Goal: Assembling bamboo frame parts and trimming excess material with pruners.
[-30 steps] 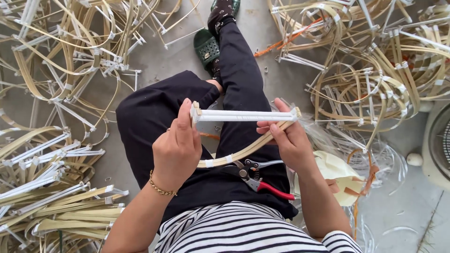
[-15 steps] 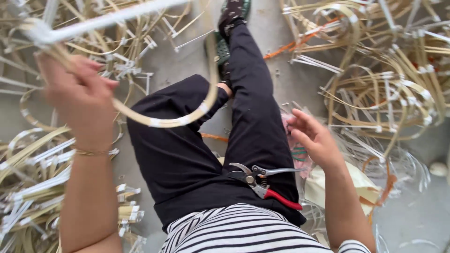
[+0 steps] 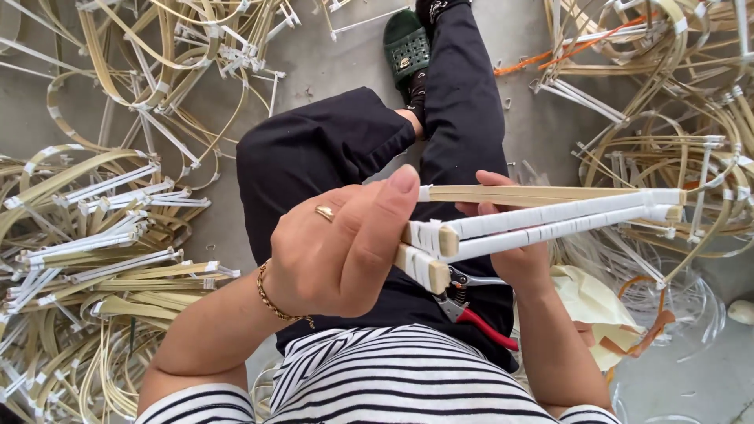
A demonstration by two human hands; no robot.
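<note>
My left hand grips the near ends of a bundle of cane strips wrapped in white tape, held level in front of my chest and pointing right. My right hand sits under and behind the bundle and supports it from below; its fingers are partly hidden. A pair of red-handled pruning shears lies on my lap, on the black trousers, just below both hands.
Piles of bent cane frames with white-taped joints lie on the grey floor at the left and at the right. A green slipper is on my outstretched foot. A pale yellow bag and clear plastic strips lie by my right side.
My left hand tossed the earlier finished frame away to the left pile and came back. Both hands now hold a different taped cane bundle near my chest.
</note>
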